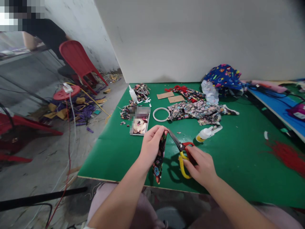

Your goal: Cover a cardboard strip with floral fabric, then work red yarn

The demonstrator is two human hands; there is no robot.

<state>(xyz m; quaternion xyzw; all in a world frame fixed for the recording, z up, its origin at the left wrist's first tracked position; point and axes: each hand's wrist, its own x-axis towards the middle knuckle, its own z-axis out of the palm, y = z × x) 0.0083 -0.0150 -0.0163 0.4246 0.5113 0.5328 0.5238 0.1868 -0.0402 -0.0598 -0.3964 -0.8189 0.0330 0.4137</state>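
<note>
Floral strip [159, 162], lower centre, is pinched in the left hand [151, 143]'s closed fingers; the right hand [203, 165]'s curl round scissors [181, 147]. Phone [141, 125] and ring [154, 116] lie beyond; the upper-left person [46, 30]'s head is pixelated.

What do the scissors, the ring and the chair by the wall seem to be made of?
Scissors: grey metal blades, judging by their dull sheen; the red and yellow handles look like smooth plastic.
Ring: pale, smooth and rigid-looking; plastic or coated metal, I can't tell.
Chair: probably moulded red plastic, given its even colour and one-piece curved back.
</note>
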